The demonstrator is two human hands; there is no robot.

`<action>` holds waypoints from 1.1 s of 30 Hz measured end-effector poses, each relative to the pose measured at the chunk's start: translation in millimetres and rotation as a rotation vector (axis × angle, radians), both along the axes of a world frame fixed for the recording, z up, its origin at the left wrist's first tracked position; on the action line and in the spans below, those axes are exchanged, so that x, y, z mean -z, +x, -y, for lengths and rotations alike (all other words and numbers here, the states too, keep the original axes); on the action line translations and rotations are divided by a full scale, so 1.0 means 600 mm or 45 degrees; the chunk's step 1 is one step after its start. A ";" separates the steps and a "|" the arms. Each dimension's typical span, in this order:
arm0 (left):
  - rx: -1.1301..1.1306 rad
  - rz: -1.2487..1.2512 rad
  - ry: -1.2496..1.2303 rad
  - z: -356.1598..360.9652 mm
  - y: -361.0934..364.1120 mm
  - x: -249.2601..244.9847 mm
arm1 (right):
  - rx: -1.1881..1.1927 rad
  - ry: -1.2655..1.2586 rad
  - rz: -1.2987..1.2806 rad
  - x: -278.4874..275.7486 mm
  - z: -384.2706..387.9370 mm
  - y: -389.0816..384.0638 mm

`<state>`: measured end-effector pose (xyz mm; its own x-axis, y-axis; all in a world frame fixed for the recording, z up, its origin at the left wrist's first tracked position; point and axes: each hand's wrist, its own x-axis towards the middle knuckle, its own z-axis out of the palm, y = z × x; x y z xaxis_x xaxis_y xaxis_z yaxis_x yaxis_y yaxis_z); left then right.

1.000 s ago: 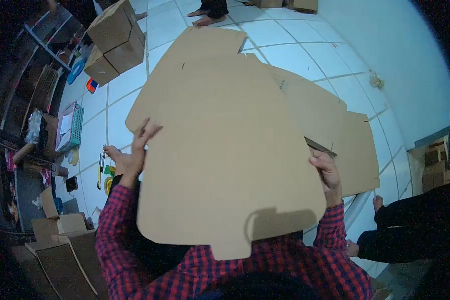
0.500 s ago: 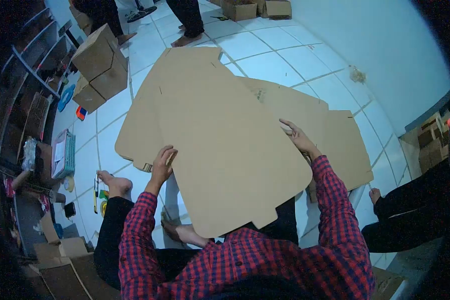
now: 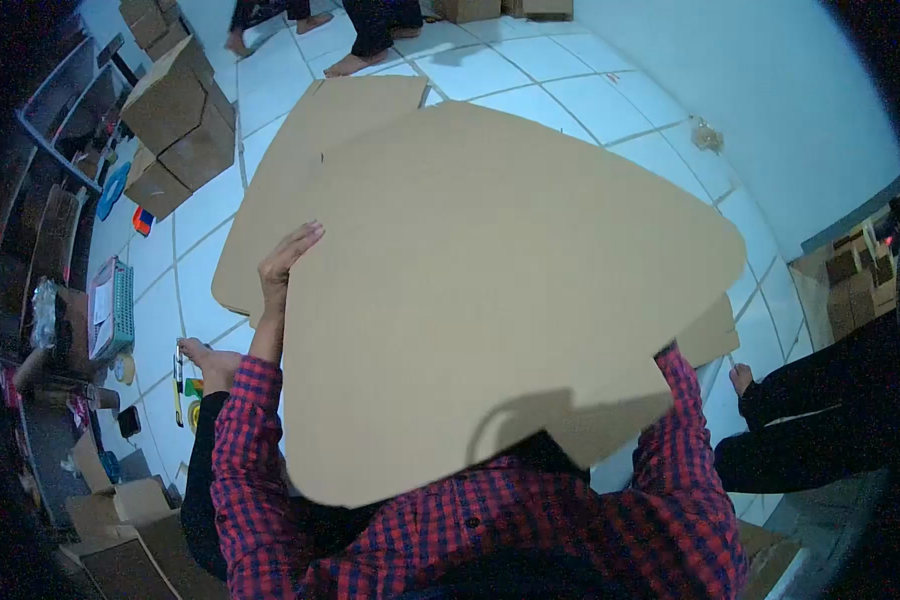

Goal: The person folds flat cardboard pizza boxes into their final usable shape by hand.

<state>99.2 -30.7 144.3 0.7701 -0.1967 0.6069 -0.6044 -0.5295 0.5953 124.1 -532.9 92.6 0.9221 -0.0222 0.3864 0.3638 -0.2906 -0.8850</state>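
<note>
A large flat cardboard sheet with rounded corners is raised over my lap and tilted. My left hand grips its left edge, with fingers along the side near the top. My right hand is hidden behind the sheet; only the checked right sleeve shows below its right edge. Under the raised sheet, another cardboard sheet lies on the floor at the left. A further cardboard piece shows at the right.
Cardboard boxes are stacked at the left beside a shelf. A teal basket, a tape roll and a phone lie on the tiled floor. Other people's feet are at the back, with another person's leg at the right.
The top cardboard sheet has been lifted towards me and turned, its far end swinging right. My left hand has moved up along its edge; my right hand has gone out of sight behind it.
</note>
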 end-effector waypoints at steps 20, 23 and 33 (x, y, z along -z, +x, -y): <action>-0.087 -0.014 0.603 -0.002 -0.122 0.138 | -0.499 -1.034 0.487 0.020 -0.057 -0.059; -0.014 -0.051 0.475 0.004 -0.110 0.164 | -0.516 -1.125 0.508 0.031 -0.054 -0.048; -0.078 -0.776 0.115 -0.010 -0.053 0.233 | -0.431 -0.469 -0.387 0.075 -0.075 0.000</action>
<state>67.3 -25.0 4.4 0.9846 -0.1709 0.0376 -0.1367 -0.6169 0.7751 124.2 -488.2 47.6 0.9252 0.3784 0.0299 0.2355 -0.5107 -0.8269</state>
